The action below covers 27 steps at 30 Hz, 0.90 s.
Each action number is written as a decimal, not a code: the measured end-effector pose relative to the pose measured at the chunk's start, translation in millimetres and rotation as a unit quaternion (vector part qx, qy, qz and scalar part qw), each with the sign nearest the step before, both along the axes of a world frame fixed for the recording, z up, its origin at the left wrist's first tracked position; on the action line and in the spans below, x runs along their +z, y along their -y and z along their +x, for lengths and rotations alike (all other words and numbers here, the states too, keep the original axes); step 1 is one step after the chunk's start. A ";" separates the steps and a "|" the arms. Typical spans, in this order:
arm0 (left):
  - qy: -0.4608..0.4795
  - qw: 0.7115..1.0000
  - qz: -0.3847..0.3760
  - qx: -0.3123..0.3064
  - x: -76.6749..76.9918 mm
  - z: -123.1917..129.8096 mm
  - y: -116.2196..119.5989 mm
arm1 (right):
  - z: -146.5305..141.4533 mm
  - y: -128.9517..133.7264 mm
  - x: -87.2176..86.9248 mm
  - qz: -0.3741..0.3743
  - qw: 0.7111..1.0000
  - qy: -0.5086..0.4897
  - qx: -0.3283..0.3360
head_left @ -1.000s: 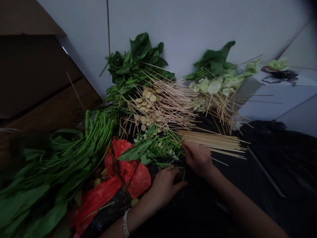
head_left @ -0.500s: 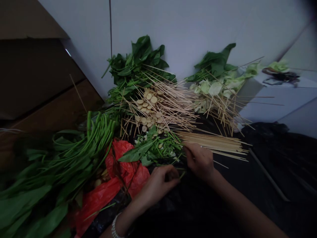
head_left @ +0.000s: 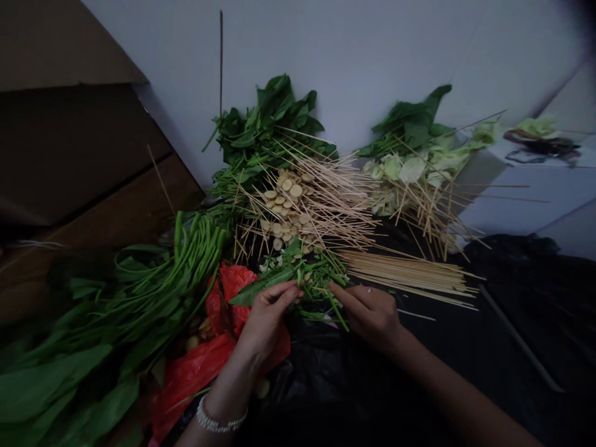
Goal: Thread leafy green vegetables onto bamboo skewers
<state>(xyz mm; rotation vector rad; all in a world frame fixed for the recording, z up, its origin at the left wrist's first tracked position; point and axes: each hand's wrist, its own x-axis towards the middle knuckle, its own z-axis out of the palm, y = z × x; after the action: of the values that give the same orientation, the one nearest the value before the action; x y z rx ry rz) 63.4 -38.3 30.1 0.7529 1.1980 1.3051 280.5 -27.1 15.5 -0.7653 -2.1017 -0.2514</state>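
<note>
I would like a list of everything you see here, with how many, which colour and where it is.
long-stemmed greens: one large bunch, green, left
red plastic bag: one, red, centre front
cut green stems: one heap, green, centre
round slices: many, pale tan, centre, among skewers
wooden skewers: many, pale tan, centre right
dark leaves: one pile, dark green, against wall
pale leaves: one pile, pale green, back right
black plastic sheet: one, black, front right
bracelet: one, white, left wrist
left hand: one, on cut stems
right hand: one, on cut stems
</note>
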 end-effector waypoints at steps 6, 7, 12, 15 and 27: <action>0.032 0.999 -0.009 -0.007 -0.5 7.1 4.9 | -3.3 2.3 -1.5 -0.011 1.000 0.021 -0.005; 0.036 0.999 -0.009 -0.011 0.1 7.5 5.2 | -3.4 2.4 -1.9 -0.010 1.000 0.020 -0.005; 0.055 0.998 -0.011 -0.009 0.8 8.9 5.9 | -4.1 2.5 -3.3 -0.011 1.000 0.017 -0.009; 0.047 0.999 -0.009 -0.013 0.0 8.5 5.8 | -4.5 2.7 -4.0 -0.007 1.000 0.020 -0.011; -0.011 1.000 -0.013 -0.005 -3.4 8.4 5.5 | -7.6 5.6 -6.2 0.016 0.999 0.034 -0.025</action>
<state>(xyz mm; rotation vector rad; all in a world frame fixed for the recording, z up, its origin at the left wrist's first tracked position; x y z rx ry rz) 71.8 -43.9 26.7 0.7562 1.2249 1.2729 272.9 -32.6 9.3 -0.8018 -2.1381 -0.3424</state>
